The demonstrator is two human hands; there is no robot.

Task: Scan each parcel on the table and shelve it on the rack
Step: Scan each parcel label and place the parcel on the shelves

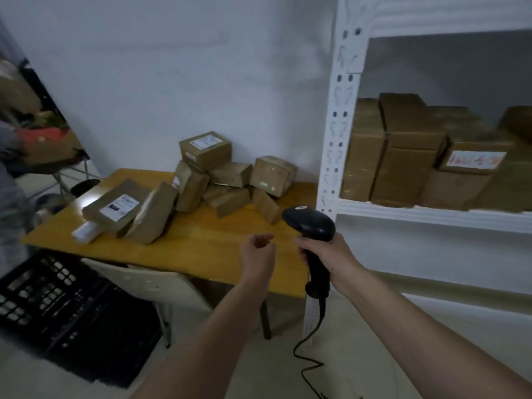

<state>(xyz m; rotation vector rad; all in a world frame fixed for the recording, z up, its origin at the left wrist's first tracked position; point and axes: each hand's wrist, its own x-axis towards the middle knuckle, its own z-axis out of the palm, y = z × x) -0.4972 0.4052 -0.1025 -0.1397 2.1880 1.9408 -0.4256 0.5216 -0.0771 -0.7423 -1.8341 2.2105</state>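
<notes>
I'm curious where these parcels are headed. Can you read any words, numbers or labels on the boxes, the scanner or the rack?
Nothing is legible.
Top box in the pile: white label, print blurred.
Flat parcel at the table's left: white label with a dark block, text too small.
Rack parcel: white label with reddish marks, blurred.
Scanner in the right hand: small round badge, unreadable.

We have one head-worn wide-angle view, looking forward and down past our forearms, wooden table (201,243) with piled parcels (218,174) near ahead, white rack (339,116) close on the right, floor below, edges bowed.
</notes>
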